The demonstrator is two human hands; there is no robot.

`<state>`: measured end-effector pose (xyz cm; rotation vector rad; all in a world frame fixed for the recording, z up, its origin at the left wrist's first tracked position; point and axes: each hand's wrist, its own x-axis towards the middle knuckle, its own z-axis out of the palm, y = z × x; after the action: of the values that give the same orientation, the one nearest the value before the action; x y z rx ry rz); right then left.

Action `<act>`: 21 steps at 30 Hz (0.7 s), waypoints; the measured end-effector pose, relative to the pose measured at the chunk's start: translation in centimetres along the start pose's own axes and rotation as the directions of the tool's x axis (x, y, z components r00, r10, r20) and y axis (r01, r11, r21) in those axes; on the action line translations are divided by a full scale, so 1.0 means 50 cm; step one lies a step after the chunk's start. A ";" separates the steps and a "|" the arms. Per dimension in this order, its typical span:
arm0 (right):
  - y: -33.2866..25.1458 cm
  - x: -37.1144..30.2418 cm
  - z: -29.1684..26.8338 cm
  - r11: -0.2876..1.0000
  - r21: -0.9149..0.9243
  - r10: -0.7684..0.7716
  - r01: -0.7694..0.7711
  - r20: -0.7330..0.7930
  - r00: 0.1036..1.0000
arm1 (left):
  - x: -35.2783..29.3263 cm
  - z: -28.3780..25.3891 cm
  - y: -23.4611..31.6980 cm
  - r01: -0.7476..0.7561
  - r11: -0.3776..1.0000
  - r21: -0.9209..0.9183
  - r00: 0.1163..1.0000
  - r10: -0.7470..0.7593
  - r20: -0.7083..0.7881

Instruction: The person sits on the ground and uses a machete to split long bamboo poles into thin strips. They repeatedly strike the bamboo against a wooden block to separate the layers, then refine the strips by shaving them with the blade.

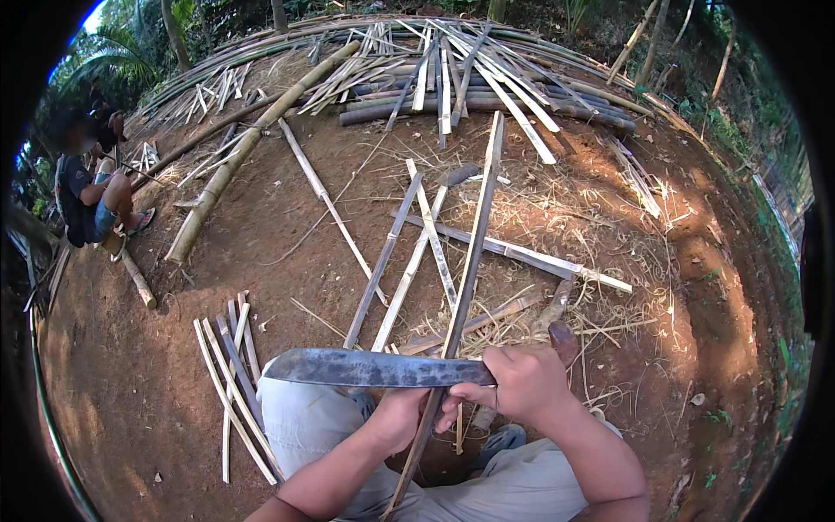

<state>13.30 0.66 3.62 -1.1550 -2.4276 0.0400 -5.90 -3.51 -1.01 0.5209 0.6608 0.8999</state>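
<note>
My right hand point(524, 381) is closed round the brown handle of a machete point(365, 369). Its broad dark blade points left and lies across a long bamboo strip point(474, 252). That strip runs from between my knees up and away, leaning slightly right. Below the blade my left hand point(405, 421) grips the strip, its fingers partly hidden behind it. The fingertips of my right hand come close to the strip where blade and bamboo cross; whether they touch it I cannot tell.
Split bamboo strips point(230, 391) lie left of my knee, with others point(383, 261) ahead amid curled shavings point(565, 230). Farther off are a thick bamboo pole point(217, 187) and a pile of bamboo point(383, 109). At left, a person point(83, 178) sits low, another behind.
</note>
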 end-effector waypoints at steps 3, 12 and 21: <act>-0.015 -0.002 0.010 0.999 0.035 -0.014 0.014 -0.005 1.000 | -0.005 -0.019 -0.013 -0.044 0.995 -0.087 0.999 0.046 0.012; -0.021 0.000 0.014 1.000 0.003 -0.015 0.015 0.002 1.000 | 0.002 -0.005 -0.028 -0.111 0.993 -0.040 0.981 0.103 -0.164; 0.006 0.006 0.053 0.996 -0.059 -0.066 0.065 -0.016 0.998 | -0.009 0.014 -0.036 -0.112 0.979 0.172 0.908 0.171 -0.383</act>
<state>12.27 1.52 1.30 -1.0952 -2.4637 -0.0615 -4.64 -4.94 -1.58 0.5267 1.0754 1.1137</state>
